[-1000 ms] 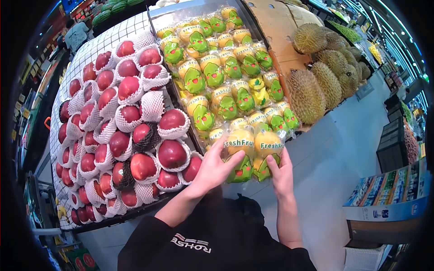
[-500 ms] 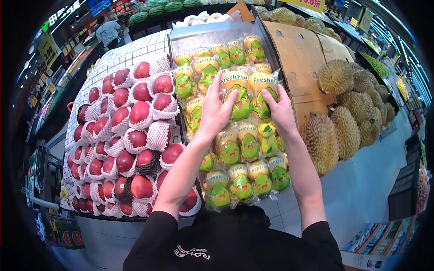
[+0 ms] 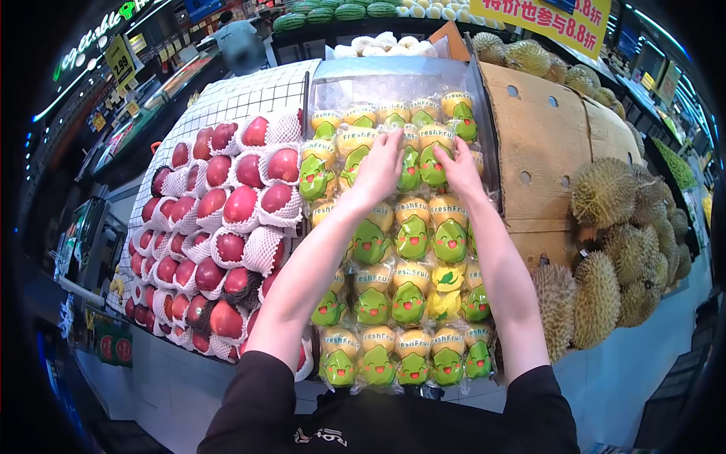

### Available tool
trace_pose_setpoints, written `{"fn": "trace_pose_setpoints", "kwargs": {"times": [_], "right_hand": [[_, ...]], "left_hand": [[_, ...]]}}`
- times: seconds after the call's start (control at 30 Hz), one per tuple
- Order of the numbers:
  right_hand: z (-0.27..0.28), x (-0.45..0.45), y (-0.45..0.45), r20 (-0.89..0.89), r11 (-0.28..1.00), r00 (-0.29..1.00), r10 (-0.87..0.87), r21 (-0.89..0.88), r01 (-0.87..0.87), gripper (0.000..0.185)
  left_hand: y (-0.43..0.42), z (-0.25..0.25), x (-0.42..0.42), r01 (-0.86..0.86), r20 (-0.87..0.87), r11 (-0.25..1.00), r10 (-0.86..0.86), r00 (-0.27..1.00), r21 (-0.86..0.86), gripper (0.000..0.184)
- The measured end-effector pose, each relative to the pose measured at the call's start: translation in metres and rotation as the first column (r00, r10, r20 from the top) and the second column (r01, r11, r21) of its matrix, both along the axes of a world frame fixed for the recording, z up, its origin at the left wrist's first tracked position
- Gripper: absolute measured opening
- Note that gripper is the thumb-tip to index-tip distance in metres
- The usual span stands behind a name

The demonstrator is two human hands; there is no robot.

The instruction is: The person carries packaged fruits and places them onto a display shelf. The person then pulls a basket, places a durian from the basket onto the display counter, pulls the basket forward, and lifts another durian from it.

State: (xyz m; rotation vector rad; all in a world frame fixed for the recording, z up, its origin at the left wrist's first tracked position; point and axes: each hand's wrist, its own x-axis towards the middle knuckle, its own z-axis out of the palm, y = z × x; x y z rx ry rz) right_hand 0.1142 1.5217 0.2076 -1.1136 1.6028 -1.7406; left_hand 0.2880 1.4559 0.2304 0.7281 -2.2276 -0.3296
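Observation:
Rows of yellow fruit in clear printed FreshFruit bags with smiling green cartoon shapes fill a sloping display bin (image 3: pixel 393 76). My left hand (image 3: pixel 383 168) is bent over the left side of a bagged fruit (image 3: pixel 409 170) in an upper row, its fingertips partly hidden. My right hand (image 3: pixel 458 168) grips the right side of the neighbouring bagged fruit (image 3: pixel 433 165), with the thumb on its front. Just below my hands lie two more bagged fruits, one at the middle (image 3: pixel 412 227) and one to its right (image 3: pixel 450 231).
Red apples (image 3: pixel 240 204) in white foam nets are piled on the left. To the right are a cardboard sheet (image 3: pixel 533 144) and spiky durians (image 3: pixel 605 197). Watermelons (image 3: pixel 348 12) lie at the back, and a person (image 3: pixel 239 45) stands at the far left.
My hands have moved off two bagged fruits, which now lie in the row below, to bagged fruits farther up the bin. The view has shifted, and the hands are closer together.

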Motion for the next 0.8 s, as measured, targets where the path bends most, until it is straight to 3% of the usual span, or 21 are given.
{"fn": "trace_pose_setpoints", "kwargs": {"times": [0.03, 0.07, 0.1, 0.2, 0.3, 0.4, 0.43, 0.53, 0.63, 0.73, 0.8], "right_hand": [[-0.016, -0.006, -0.010, -0.223, 0.995, 0.969, -0.103, -0.011, 0.103, 0.068], [-0.030, -0.016, -0.018, -0.202, 0.996, 0.975, -0.088, -0.012, 0.088, 0.067], [-0.028, -0.016, -0.016, -0.183, 0.997, 0.980, -0.074, -0.013, 0.073, 0.067], [-0.023, -0.013, -0.005, -0.147, 0.999, 0.988, -0.043, 0.022, 0.047, 0.067], [-0.024, -0.016, -0.009, -0.188, 0.996, 0.980, -0.059, 0.057, 0.071, 0.067], [-0.027, -0.017, -0.006, -0.264, 0.996, 0.961, -0.078, 0.028, 0.089, 0.066], [-0.026, -0.015, -0.003, -0.291, 0.996, 0.953, -0.083, 0.007, 0.089, 0.066], [-0.005, -0.001, 0.016, -0.464, 0.980, 0.881, -0.094, 0.112, 0.164, 0.061], [0.019, 0.014, 0.025, -0.386, 0.937, 0.922, -0.011, 0.318, 0.145, 0.058], [0.010, 0.021, 0.027, -0.710, 0.926, 0.681, -0.180, 0.112, 0.360, 0.053], [0.015, 0.019, 0.028, -0.818, 0.936, 0.521, -0.243, -0.056, 0.348, 0.050]], "left_hand": [[0.005, 0.004, 0.000, -0.016, 0.077, 1.000, 0.016, 0.997, 0.002, 0.045], [0.007, 0.005, -0.001, -0.031, 0.154, 0.999, 0.030, 0.988, 0.004, 0.045], [0.007, 0.004, -0.002, -0.031, 0.126, 0.991, 0.047, 0.991, -0.128, 0.047], [0.017, 0.007, -0.003, -0.134, 0.262, 0.979, 0.171, 0.950, -0.152, 0.047], [0.018, 0.013, 0.000, -0.144, 0.316, 0.938, 0.247, 0.916, -0.315, 0.047], [0.010, -0.004, -0.001, -0.252, 0.124, 0.835, 0.352, 0.928, -0.489, 0.045], [0.009, -0.007, -0.001, -0.263, 0.118, 0.839, 0.357, 0.926, -0.477, 0.045], [0.010, -0.016, -0.005, -0.289, 0.118, 0.848, 0.375, 0.919, -0.444, 0.047], [0.011, -0.021, -0.005, -0.283, 0.145, 0.856, 0.376, 0.915, -0.434, 0.049], [0.009, -0.020, 0.002, -0.252, 0.161, 0.866, 0.349, 0.923, -0.431, 0.051], [0.010, -0.016, 0.005, -0.259, 0.174, 0.863, 0.363, 0.916, -0.434, 0.052]]}}
